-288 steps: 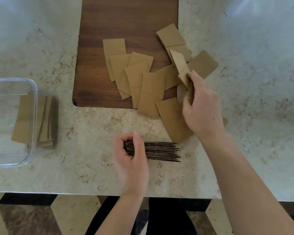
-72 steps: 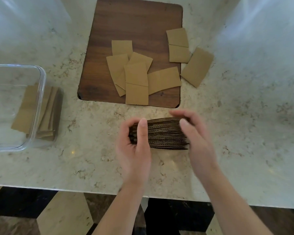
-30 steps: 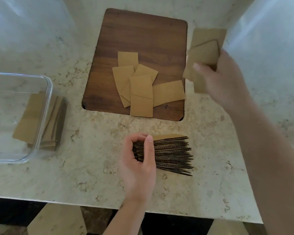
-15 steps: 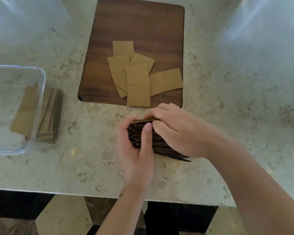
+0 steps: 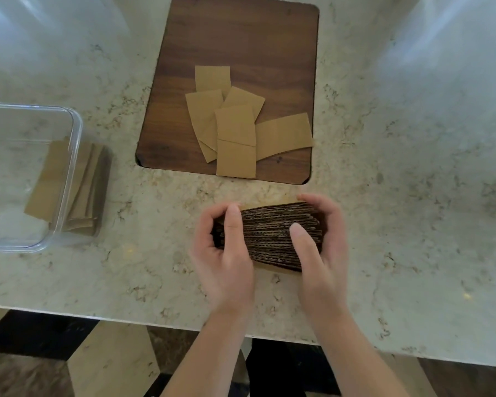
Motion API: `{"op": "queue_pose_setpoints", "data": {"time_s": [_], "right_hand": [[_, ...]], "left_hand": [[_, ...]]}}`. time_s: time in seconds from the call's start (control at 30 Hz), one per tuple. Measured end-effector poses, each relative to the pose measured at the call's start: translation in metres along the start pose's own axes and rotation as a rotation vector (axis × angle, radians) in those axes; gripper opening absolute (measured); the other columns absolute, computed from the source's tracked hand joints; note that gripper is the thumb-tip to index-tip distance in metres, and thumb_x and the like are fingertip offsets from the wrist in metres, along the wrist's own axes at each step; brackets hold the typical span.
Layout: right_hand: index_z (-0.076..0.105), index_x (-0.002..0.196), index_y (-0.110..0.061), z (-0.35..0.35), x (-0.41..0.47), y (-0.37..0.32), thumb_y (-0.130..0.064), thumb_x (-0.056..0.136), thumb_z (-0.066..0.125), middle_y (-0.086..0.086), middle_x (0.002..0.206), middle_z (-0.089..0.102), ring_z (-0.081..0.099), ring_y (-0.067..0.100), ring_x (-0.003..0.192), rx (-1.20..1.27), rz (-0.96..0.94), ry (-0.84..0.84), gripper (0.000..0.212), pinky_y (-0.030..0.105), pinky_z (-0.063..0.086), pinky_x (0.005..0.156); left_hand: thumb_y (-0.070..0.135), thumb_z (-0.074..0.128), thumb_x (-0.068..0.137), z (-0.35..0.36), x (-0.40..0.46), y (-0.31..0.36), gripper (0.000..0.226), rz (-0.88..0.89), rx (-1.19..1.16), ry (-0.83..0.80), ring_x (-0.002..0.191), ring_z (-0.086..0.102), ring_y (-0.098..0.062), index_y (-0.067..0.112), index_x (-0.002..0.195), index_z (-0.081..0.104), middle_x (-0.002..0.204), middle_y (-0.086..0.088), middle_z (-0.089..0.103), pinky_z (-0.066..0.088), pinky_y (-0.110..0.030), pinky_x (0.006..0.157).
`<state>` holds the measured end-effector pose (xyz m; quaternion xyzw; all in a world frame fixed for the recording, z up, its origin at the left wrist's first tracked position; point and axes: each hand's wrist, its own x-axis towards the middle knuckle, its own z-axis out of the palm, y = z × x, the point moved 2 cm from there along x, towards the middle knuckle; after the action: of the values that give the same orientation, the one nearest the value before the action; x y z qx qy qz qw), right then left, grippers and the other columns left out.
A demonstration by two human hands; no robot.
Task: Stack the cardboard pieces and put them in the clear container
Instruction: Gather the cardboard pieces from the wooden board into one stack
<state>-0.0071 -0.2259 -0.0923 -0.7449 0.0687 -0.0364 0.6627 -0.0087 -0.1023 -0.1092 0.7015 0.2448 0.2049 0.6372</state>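
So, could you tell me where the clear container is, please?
The clear plastic container sits at the head view's left edge on the marble counter, left of the wooden board.

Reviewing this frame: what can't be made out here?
Head view only:
- Stack: piece count unreadable; both ends covered by left hand and right hand.
- Clear container: left part cut off by the frame edge.
- Loose pieces on board: overlaps hide the lower ones.

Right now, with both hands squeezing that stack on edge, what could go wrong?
1. The stack stands on edge, held only between left hand and right hand; loosening either could let pieces fan out.
2. The clear container sits far left; carrying so thick a stack there risks dropped pieces.
3. Loose pieces remain on the wooden board.
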Motion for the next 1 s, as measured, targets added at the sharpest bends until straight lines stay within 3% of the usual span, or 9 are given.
{"op": "queue_pose_setpoints", "data": {"time_s": [0.07, 0.2, 0.3, 0.43, 0.53, 0.6, 0.7, 0.83, 1.0], "right_hand": [[0.061, 0.112, -0.019, 0.01, 0.007, 0.001, -0.025, 0.089, 0.056, -0.016, 0.109, 0.065, 0.063, 0.004, 0.1, 0.035, -0.015, 0.087, 0.024, 0.019, 0.048, 0.086], [0.057, 0.094, -0.018, 0.034, 0.016, 0.0, -0.015, 0.09, 0.056, 0.006, 0.1, 0.073, 0.069, 0.019, 0.094, 0.092, -0.001, 0.105, 0.005, 0.029, 0.053, 0.082], [0.057, 0.093, -0.011, 0.045, 0.016, -0.005, -0.009, 0.092, 0.055, 0.007, 0.093, 0.072, 0.066, 0.017, 0.085, 0.013, 0.044, 0.012, 0.003, 0.02, 0.052, 0.073], [0.059, 0.087, -0.017, 0.032, 0.042, -0.023, -0.03, 0.093, 0.057, -0.003, 0.088, 0.07, 0.063, 0.01, 0.08, -0.262, 0.161, -0.277, 0.015, 0.022, 0.051, 0.068], [0.063, 0.106, -0.017, 0.035, 0.092, -0.038, -0.051, 0.093, 0.062, -0.008, 0.094, 0.063, 0.059, 0.008, 0.08, -0.503, 0.204, -0.225, 0.036, 0.024, 0.044, 0.068], [0.053, 0.132, -0.013, 0.053, 0.125, -0.043, -0.065, 0.085, 0.065, -0.007, 0.113, 0.061, 0.059, 0.009, 0.091, -0.642, 0.267, -0.17, 0.071, 0.028, 0.046, 0.071], [0.039, 0.146, -0.005, 0.089, 0.156, -0.041, -0.069, 0.078, 0.075, 0.01, 0.144, 0.054, 0.055, 0.029, 0.128, -0.832, 0.312, -0.187, 0.1, 0.044, 0.05, 0.098], [0.04, 0.148, -0.006, 0.12, 0.175, -0.038, -0.063, 0.073, 0.084, 0.014, 0.152, 0.047, 0.044, 0.034, 0.142, -0.921, 0.339, -0.145, 0.103, 0.046, 0.038, 0.111], [0.042, 0.148, -0.015, 0.129, 0.177, -0.039, -0.051, 0.085, 0.08, 0.008, 0.15, 0.052, 0.044, 0.033, 0.141, -0.795, 0.381, -0.155, 0.082, 0.049, 0.032, 0.111]], "left_hand": [[0.027, 0.06, 0.099, -0.005, 0.001, 0.001, 0.014, 0.004, -0.021, 0.037, 0.081, 0.066, 0.001, 0.026, 0.091, 0.072, 0.085, 0.018, 0.073, 0.052, -0.016, 0.072], [0.027, 0.063, 0.101, -0.028, 0.009, 0.002, 0.011, 0.065, -0.027, 0.057, 0.09, 0.072, -0.003, 0.029, 0.097, 0.072, 0.094, 0.015, 0.078, 0.057, -0.02, 0.076], [0.033, 0.065, 0.099, -0.039, 0.016, -0.002, 0.009, 0.005, -0.04, 0.048, 0.09, 0.071, -0.005, 0.036, 0.094, 0.073, 0.093, 0.014, 0.077, 0.059, -0.028, 0.076], [0.03, 0.065, 0.097, -0.035, 0.02, 0.0, 0.012, -0.046, -0.063, 0.006, 0.078, 0.066, 0.0, 0.032, 0.088, 0.071, 0.082, 0.016, 0.072, 0.055, -0.02, 0.068], [0.022, 0.064, 0.099, -0.035, 0.018, 0.0, 0.012, -0.041, -0.031, -0.024, 0.078, 0.065, 0.0, 0.024, 0.09, 0.071, 0.082, 0.012, 0.072, 0.054, -0.018, 0.07], [0.025, 0.063, 0.1, -0.036, 0.015, 0.0, 0.011, -0.032, 0.005, -0.037, 0.081, 0.066, 0.002, 0.026, 0.092, 0.071, 0.087, 0.009, 0.073, 0.053, -0.015, 0.073], [0.034, 0.06, 0.1, -0.039, 0.014, 0.001, 0.013, -0.005, 0.033, -0.053, 0.083, 0.066, 0.001, 0.028, 0.095, 0.07, 0.089, 0.012, 0.072, 0.052, -0.015, 0.074], [0.035, 0.058, 0.101, -0.037, 0.015, -0.002, 0.012, 0.017, 0.043, -0.059, 0.085, 0.066, -0.003, 0.033, 0.097, 0.069, 0.089, 0.017, 0.071, 0.051, -0.015, 0.075], [0.037, 0.058, 0.103, -0.04, 0.014, -0.007, 0.013, 0.01, 0.061, -0.074, 0.088, 0.068, -0.009, 0.032, 0.099, 0.069, 0.091, 0.014, 0.071, 0.053, -0.019, 0.077]]}}
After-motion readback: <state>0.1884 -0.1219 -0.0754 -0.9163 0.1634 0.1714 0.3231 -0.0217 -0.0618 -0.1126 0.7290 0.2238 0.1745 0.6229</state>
